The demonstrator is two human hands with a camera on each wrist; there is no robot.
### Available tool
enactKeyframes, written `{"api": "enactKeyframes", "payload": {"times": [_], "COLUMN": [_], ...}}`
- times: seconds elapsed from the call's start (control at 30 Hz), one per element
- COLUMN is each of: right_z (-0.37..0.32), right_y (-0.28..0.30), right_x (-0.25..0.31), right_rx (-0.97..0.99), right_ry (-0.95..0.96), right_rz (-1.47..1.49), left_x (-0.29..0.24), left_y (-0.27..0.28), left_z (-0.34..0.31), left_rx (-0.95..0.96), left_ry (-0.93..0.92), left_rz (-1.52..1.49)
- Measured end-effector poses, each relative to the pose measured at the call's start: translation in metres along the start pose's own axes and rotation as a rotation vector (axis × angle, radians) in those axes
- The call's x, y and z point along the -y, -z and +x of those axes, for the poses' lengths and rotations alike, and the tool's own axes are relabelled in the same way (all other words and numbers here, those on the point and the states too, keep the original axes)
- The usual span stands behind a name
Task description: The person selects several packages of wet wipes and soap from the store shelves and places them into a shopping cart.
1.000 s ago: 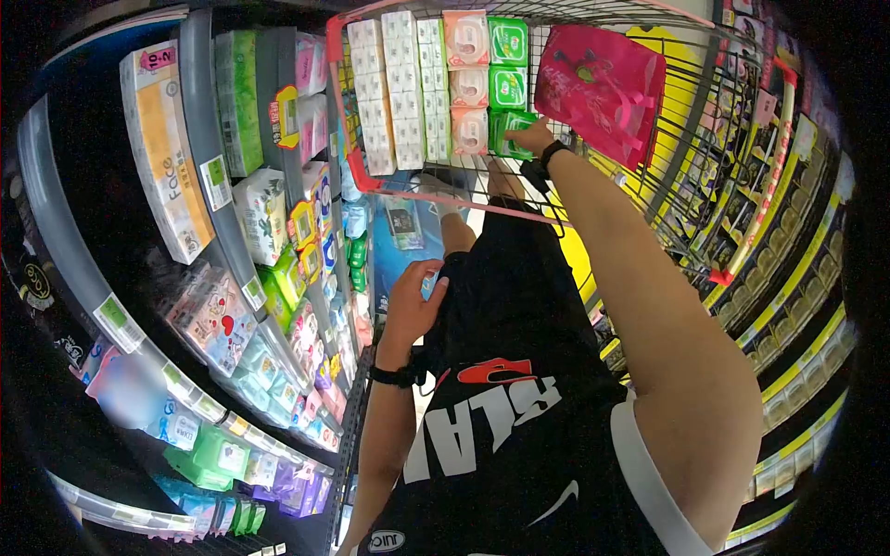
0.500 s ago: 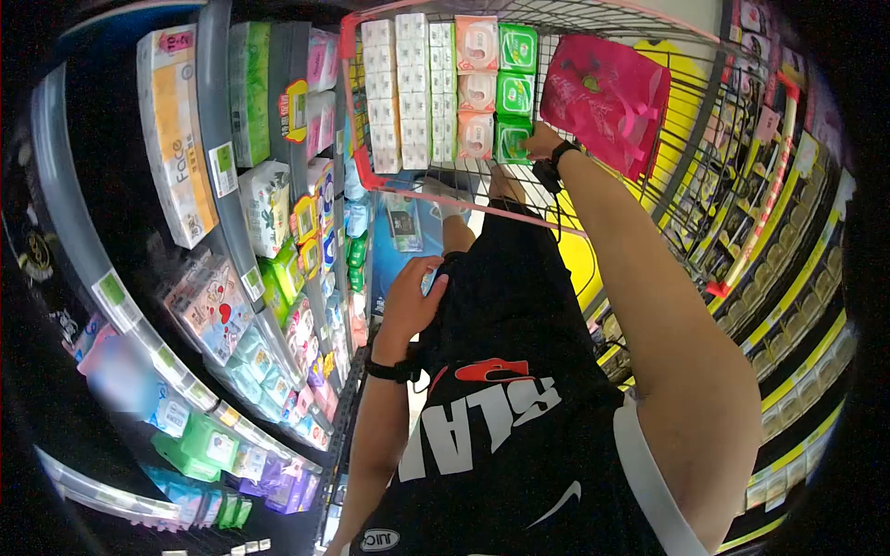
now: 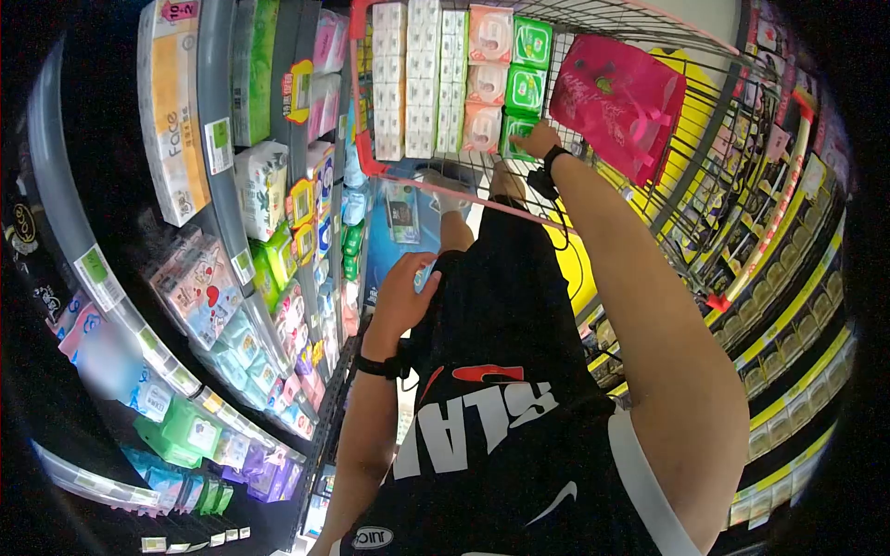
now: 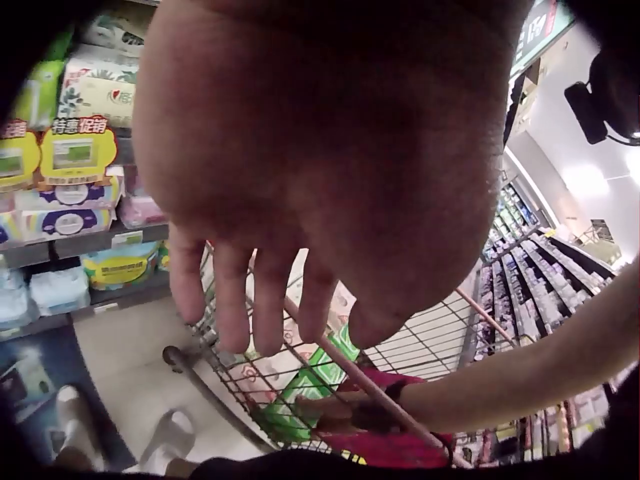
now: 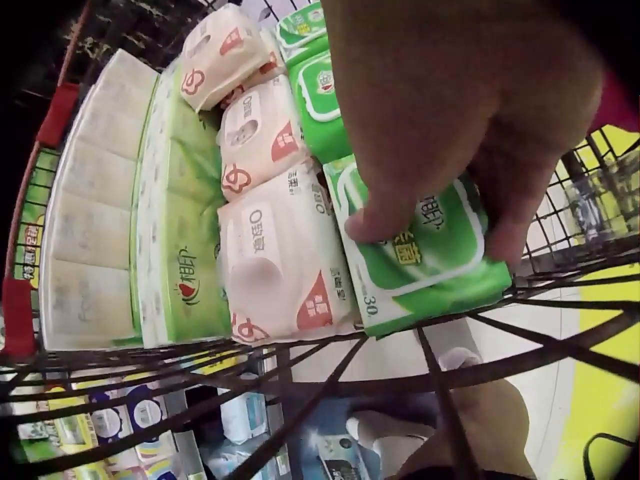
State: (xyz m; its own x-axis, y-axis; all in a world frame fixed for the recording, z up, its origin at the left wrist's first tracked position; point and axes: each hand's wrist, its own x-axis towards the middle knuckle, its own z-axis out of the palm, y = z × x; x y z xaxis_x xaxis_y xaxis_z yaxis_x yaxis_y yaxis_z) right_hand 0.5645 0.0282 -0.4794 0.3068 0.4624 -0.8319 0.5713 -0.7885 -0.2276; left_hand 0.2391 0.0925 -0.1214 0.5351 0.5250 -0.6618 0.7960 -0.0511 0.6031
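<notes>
Inside the shopping cart (image 3: 366, 139), my right hand (image 3: 540, 141) grips the nearest green pack of wet wipes (image 5: 415, 245). The thumb presses on its top and the other fingers lie along its right side. Two more green packs (image 3: 531, 44) continue the row behind it. A column of pink wipes packs (image 5: 275, 255) lies just left of the gripped pack. My left hand (image 3: 405, 292) hangs by the left thigh, outside the cart, its fingers loosely extended and holding nothing; the left wrist view shows the palm (image 4: 320, 150).
White tissue packs (image 3: 423, 79) fill the cart's left side, with a magenta bag (image 3: 616, 107) on the right. A shelf of tissues and wipes (image 3: 218, 144) runs along my left. Another shelf (image 3: 788, 371) stands on the right. The cart's pink-edged rim (image 3: 464, 193) crosses before my legs.
The nearest green pack, tilted at first, now lies in line with its row. My right hand has stayed at it. The left hand has barely moved; the head view has shifted slightly.
</notes>
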Motion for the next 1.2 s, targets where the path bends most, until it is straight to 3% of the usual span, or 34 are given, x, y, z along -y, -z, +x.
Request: {"api": "enactKeyframes", "payload": {"times": [0.2, 0.3, 0.67, 0.87, 1.0, 1.2], "right_z": [0.015, -0.017, -0.010, -0.001, -0.029, -0.009], "right_y": [-0.024, 0.011, 0.017, 0.011, 0.039, 0.007], "right_x": [-0.012, 0.013, 0.022, 0.002, 0.021, 0.018], "right_rx": [-0.086, 0.066, 0.133, 0.146, 0.211, 0.084], "right_ry": [-0.019, -0.115, -0.295, -0.295, -0.266, -0.141], "right_rz": [0.114, 0.367, 0.247, 0.421, 0.478, 0.205], "left_x": [0.004, -0.007, -0.011, -0.010, -0.012, -0.014], "left_y": [-0.007, -0.009, -0.023, -0.017, -0.016, -0.019], "left_z": [-0.003, -0.002, 0.001, 0.010, 0.014, 0.019], "left_rx": [-0.021, -0.011, 0.038, 0.026, 0.000, 0.037], "left_ry": [0.008, -0.008, 0.015, 0.025, -0.005, -0.008], "left_rz": [-0.041, -0.038, -0.077, -0.075, -0.063, -0.059]}}
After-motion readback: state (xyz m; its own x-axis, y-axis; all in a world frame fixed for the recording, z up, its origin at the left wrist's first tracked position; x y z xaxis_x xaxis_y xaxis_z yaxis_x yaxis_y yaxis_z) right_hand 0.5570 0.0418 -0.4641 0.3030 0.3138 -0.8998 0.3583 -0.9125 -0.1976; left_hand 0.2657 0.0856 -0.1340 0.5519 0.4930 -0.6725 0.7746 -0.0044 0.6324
